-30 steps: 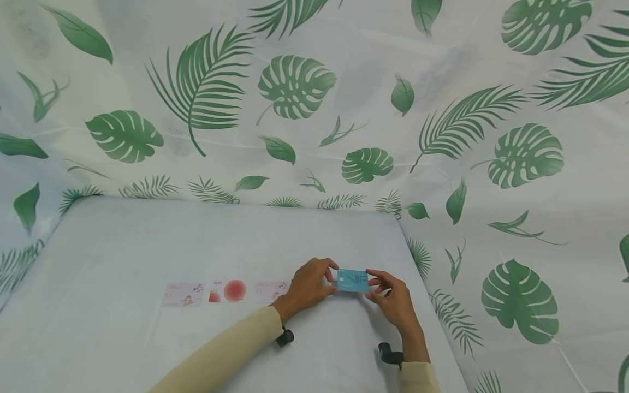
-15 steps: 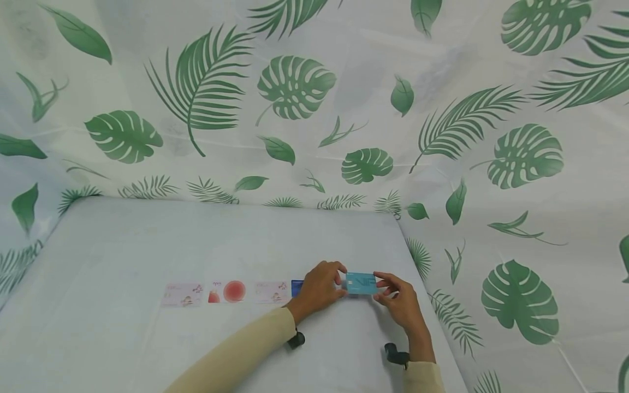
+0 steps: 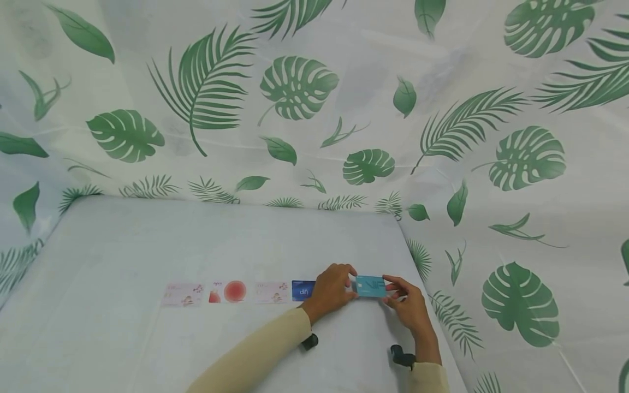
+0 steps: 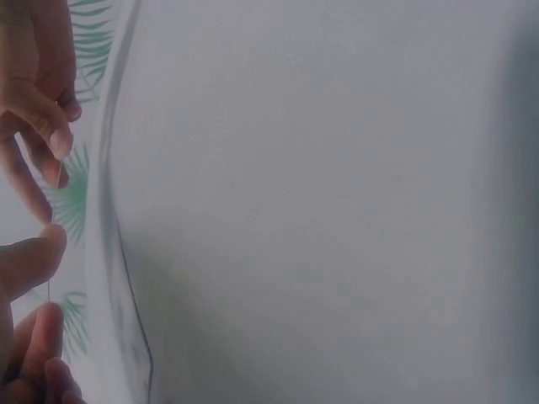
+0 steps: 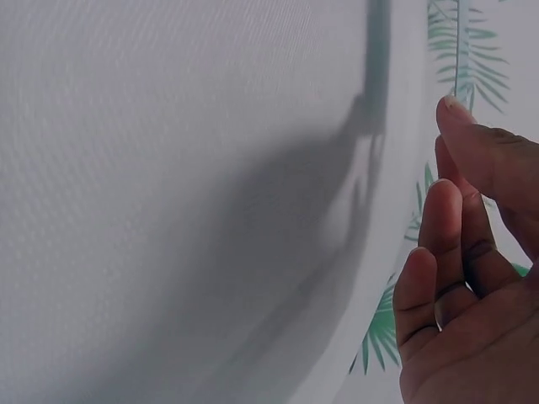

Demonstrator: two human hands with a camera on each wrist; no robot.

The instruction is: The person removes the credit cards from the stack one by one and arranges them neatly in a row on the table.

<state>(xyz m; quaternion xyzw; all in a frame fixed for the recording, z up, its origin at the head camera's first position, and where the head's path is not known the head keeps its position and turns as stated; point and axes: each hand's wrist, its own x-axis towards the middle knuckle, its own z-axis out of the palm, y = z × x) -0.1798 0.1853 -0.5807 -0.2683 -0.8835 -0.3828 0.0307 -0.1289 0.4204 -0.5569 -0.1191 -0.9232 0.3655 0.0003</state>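
Between my two hands is a light blue VIP card [image 3: 371,286], held up above the table near its right side. My left hand [image 3: 333,289] pinches the card's left end, thumb low and finger high. At the other end, my right hand [image 3: 410,308] grips the card with its fingertips and thumb. The left wrist view catches the card only as a thin edge. A dark blue card [image 3: 302,290] lies flat beside the left hand, which partly covers it. Further left lie a pale pink card [image 3: 271,292], a white card with a red circle [image 3: 227,292] and another pale pink card [image 3: 183,295].
A white cloth covers the table [image 3: 162,240]; the flat cards form a row across it. Behind and to the right hangs a white curtain [image 3: 304,33] printed with green leaves. Each wrist carries a small black camera.
Both hands have moved together to the right, carrying the light blue card. The dark blue card has come into view from behind the left hand.
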